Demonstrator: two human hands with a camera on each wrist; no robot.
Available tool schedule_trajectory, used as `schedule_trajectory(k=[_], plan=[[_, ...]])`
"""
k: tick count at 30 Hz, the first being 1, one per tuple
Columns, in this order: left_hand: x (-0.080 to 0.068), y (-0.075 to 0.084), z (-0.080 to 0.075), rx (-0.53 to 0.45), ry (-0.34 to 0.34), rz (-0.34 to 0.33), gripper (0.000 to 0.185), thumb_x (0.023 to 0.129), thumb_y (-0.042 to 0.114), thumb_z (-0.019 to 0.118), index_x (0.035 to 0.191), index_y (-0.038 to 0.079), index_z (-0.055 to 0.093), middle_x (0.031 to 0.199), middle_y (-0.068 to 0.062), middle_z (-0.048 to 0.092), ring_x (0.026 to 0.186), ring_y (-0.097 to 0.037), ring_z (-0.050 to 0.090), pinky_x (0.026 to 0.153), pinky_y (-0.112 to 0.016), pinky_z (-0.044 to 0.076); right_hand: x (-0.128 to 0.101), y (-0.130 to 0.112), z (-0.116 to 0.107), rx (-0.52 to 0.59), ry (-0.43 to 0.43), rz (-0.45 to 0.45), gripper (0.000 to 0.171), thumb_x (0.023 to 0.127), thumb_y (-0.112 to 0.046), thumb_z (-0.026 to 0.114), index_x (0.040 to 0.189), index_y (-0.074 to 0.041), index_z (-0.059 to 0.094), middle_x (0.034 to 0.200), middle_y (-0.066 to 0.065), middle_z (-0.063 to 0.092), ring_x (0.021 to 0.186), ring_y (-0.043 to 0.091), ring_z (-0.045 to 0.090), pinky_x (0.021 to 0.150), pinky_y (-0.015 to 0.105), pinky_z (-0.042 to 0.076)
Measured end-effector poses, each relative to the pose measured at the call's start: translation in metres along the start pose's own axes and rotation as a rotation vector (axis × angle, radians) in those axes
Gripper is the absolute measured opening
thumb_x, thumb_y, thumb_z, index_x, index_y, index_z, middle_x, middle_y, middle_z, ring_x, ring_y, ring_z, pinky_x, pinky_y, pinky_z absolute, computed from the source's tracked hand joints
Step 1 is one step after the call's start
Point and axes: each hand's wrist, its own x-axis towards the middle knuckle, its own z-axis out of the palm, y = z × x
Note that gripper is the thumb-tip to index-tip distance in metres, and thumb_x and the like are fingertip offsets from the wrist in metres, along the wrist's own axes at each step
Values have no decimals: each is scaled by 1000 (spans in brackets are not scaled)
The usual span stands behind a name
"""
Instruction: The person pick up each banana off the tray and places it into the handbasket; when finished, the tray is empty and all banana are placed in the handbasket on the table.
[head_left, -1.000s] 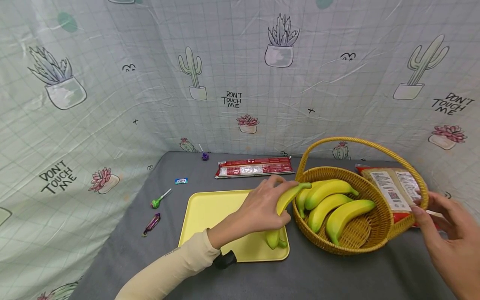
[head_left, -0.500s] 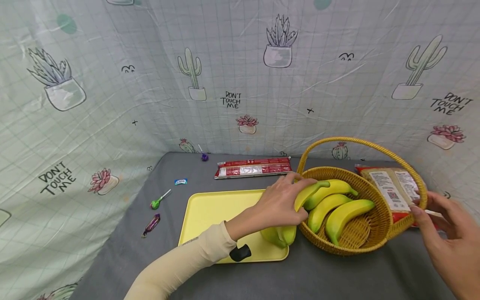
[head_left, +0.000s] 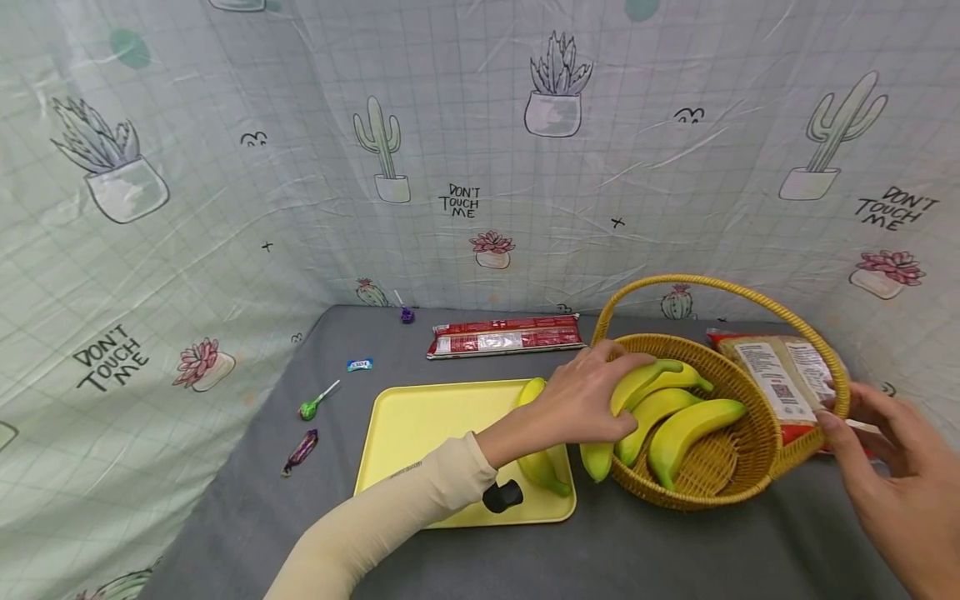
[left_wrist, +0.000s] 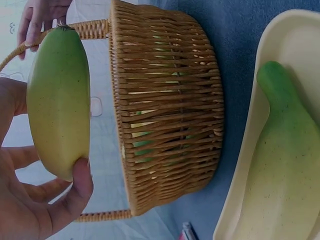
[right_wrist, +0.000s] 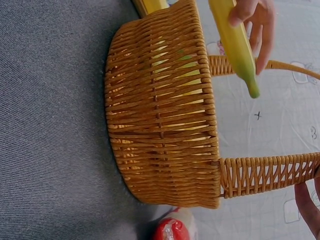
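A banana [head_left: 626, 400] sits right of centre in the head view, gripped by the left hand [head_left: 581, 404], whose fingers curl over its upper half while the thumb presses its lower end (the left wrist view shows this plainly). The fruit hangs across the near-left rim of the wicker basket [head_left: 750, 487], its stem end over the basket and its blunt end outside, just above the counter [head_left: 637, 550].

Inside the basket lie three more bananas [head_left: 686, 425], side by side and touching. The basket's arched handle [head_left: 712, 285] rises over them, and the right hand [head_left: 892, 467], at the right edge of the frame, has its fingertips around the handle's lower right end, thumb and fingers pinching it there.

Left of the basket and just beside it lies a yellow tray [head_left: 420, 433], holding another banana [head_left: 542, 467], mostly hidden under the left wrist. Behind the basket, at the right, a flat food packet [head_left: 780, 375] leans against the curtain. Further back, above the tray in the frame, lies a long red packet [head_left: 506, 335]. At the left of the grey counter lie a green lollipop [head_left: 311, 407], a purple wrapped sweet [head_left: 302, 450], a small blue sweet [head_left: 360, 364] and, at the back, a purple lollipop [head_left: 407, 314]. A cactus-printed curtain [head_left: 225, 167] encloses everything.
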Motion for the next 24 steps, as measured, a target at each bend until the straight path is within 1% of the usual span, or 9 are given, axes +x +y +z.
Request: schedule_trajectory(k=[5, 8, 10, 13, 15, 21, 24], plan=[[9, 0, 7, -6, -7, 11, 76, 86, 27, 73, 159, 28, 50, 138, 0, 50, 103, -11, 48, 66, -26, 42, 0, -2, -1, 19, 8, -35, 45, 101, -1, 70, 145, -7, 63, 119, -18, 54, 104, -5, 54, 82, 3, 39], [15, 2, 12, 4, -15, 20, 75, 87, 28, 73, 159, 28, 50, 139, 0, 50, 110, -10, 48, 68, -26, 42, 0, -1, -1, 36, 20, -71, 46, 99, 3, 70, 143, -5, 65, 118, -17, 56, 104, -4, 56, 83, 3, 40], [19, 3, 16, 11, -24, 29, 75, 88, 29, 72, 159, 29, 49, 142, 1, 50, 117, -10, 47, 72, -26, 42, -1, -1, -1, 35, 25, -76, 46, 98, 5, 71, 143, -4, 65, 117, -17, 56, 104, -4, 56, 84, 3, 40], [25, 6, 20, 24, -43, 43, 74, 90, 31, 72, 159, 30, 48, 145, 0, 49, 122, -10, 47, 79, -26, 42, -2, -1, -1, 30, 21, -66, 46, 98, 6, 71, 143, -4, 65, 116, -18, 55, 104, -4, 56, 84, 3, 40], [30, 8, 23, 27, -55, 47, 73, 91, 32, 72, 160, 31, 48, 145, 1, 49, 121, -10, 48, 81, -25, 42, -2, -1, -1, 32, 17, -61, 46, 98, 5, 70, 143, -4, 65, 117, -17, 56, 104, -3, 56, 83, 3, 40], [44, 13, 28, 40, -107, 35, 73, 92, 34, 72, 161, 35, 46, 149, 2, 47, 121, -8, 48, 79, -25, 43, 0, -2, -1, 49, 21, -81, 46, 98, 4, 70, 143, -6, 65, 118, -15, 57, 105, -3, 57, 84, 4, 40], [48, 16, 32, 43, -132, 33, 74, 92, 35, 71, 161, 36, 45, 149, 4, 46, 122, -8, 48, 83, -25, 43, 0, -2, 0, 55, 24, -92, 47, 97, 6, 71, 142, -5, 66, 118, -16, 57, 105, -3, 57, 84, 4, 41]])
